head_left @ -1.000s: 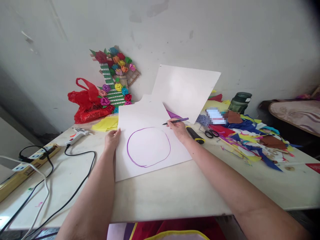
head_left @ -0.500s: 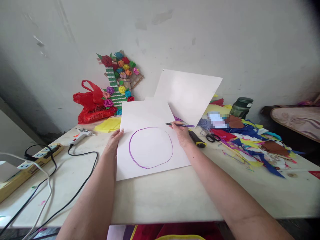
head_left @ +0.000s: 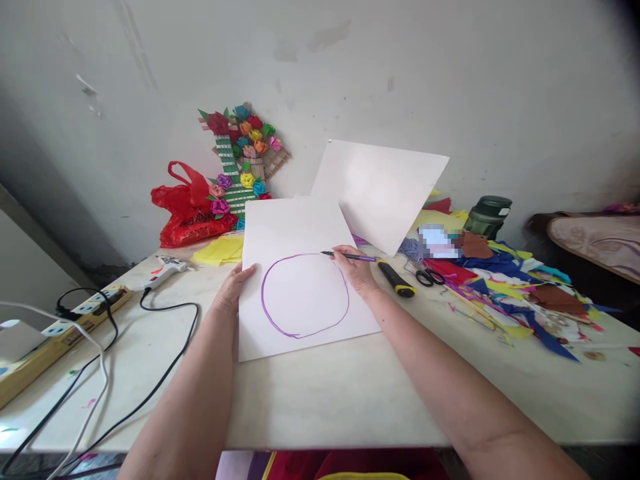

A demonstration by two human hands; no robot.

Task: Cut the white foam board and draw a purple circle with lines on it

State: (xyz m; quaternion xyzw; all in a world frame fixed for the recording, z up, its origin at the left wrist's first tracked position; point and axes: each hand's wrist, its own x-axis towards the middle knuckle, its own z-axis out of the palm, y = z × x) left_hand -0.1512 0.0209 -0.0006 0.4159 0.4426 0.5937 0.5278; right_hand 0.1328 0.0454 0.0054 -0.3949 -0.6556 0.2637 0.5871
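Note:
A white sheet of card [head_left: 290, 227] lies tilted before me, with a purple circle [head_left: 263, 288] drawn on its lower half. My left hand [head_left: 231, 288] grips its left edge, thumb on top and fingers mostly hidden behind. In my right hand [head_left: 357, 273] is a purple marker pen [head_left: 363, 258], held almost level. Its dark tip is at the top of the circle, where the line is faint; whether it touches the card I cannot tell. A second white card [head_left: 383, 193] leans against the wall behind.
To the right are a yellow-black utility knife [head_left: 397, 280], scissors [head_left: 431, 276], coloured scraps [head_left: 520, 293] and a green bottle [head_left: 487, 217]. On the left sit a glue gun [head_left: 167, 270], a power strip [head_left: 75, 327] with cords, a red bag [head_left: 187, 217] and a paper-flower craft [head_left: 235, 160].
My right hand has moved slightly left with the marker pen, its tip now nearer the top of the circle. The left hand keeps its hold on the card. The view has shifted slightly.

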